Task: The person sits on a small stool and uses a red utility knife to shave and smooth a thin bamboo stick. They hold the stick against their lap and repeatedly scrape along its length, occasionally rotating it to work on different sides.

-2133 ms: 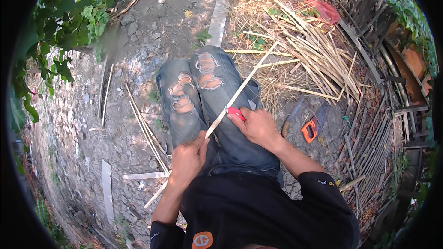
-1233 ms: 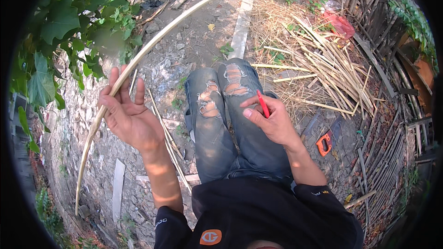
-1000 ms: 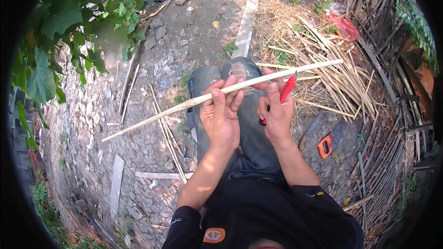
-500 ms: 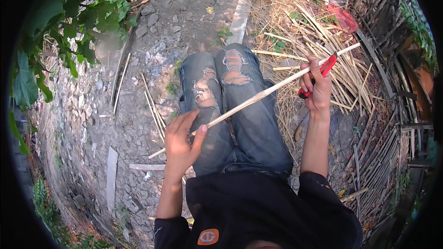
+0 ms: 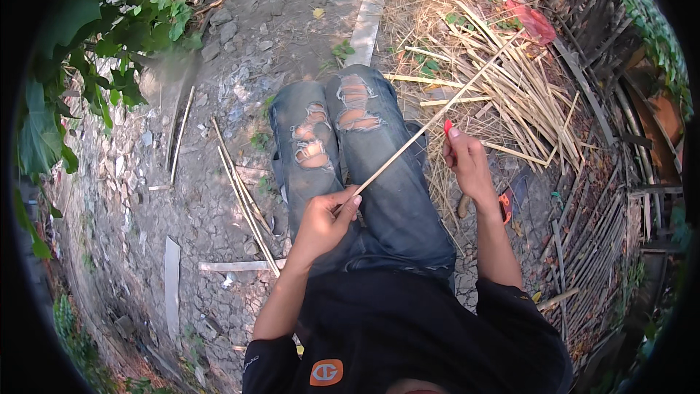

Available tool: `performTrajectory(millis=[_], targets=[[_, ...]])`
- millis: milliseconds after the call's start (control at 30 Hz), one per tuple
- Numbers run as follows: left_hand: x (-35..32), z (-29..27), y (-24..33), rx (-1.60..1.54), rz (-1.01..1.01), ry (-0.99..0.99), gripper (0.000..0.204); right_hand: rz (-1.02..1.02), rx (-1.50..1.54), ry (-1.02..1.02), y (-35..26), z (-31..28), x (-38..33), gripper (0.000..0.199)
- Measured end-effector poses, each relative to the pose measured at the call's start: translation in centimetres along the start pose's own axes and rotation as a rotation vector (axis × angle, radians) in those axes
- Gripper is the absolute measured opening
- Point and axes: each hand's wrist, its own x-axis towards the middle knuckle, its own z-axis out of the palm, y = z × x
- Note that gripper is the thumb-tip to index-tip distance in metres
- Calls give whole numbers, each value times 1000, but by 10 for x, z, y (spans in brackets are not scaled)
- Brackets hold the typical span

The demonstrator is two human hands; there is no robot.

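Observation:
A long, pale bamboo strip [image 5: 408, 142] slants up and to the right across my lap. Its near end is pinched between the thumb and fingers of my left hand [image 5: 326, 225], above my thighs. The far end reaches over a pile of similar strips [image 5: 503, 87]. My right hand [image 5: 468, 164] is closed around a red utility knife [image 5: 448, 127], of which only a small red part shows past the fingers; its blade I cannot make out. That hand is just right of the strip, apart from it.
Beside my right forearm lies a tool with an orange handle [image 5: 505, 206]. Several loose strips [image 5: 240, 182] rest on the cracked ground at left. A flat board [image 5: 370, 11] lies ahead of my knees. A stick fence [image 5: 583, 270] runs along the right; leaves [image 5: 65, 58] hang upper left.
My left hand has closed on the strip's near end. My right hand has come down and left, off the strip, keeping the knife. The strip now points more steeply away from me.

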Motion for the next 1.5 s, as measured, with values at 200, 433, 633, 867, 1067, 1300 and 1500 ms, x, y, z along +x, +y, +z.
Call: performTrajectory(millis=[200, 433, 633, 867, 1067, 1300, 1500], targets=[[23, 23, 18, 371, -42, 29, 30, -79, -372, -98, -10, 46, -46, 50], [21, 39, 26, 580, 68, 183, 27, -126, -506, -135, -11, 59, -46, 50], [13, 43, 28, 804, 244, 251, 21, -146, -567, -132, -2, 64, -43, 50], [-45, 7, 29, 985, 262, 251, 17, -122, -618, 3, 7, 79, -42, 51], [-111, -17, 28, 896, 206, 255, 27, -286, -640, 121, 15, 80, -47, 49], [-113, -44, 23, 513, 182, 191, 21, -558, -548, 235, -3, 77, -32, 52], [-66, -70, 28, -122, -54, 18, 23, -328, 222, -41, -37, 94, 2, 51]])
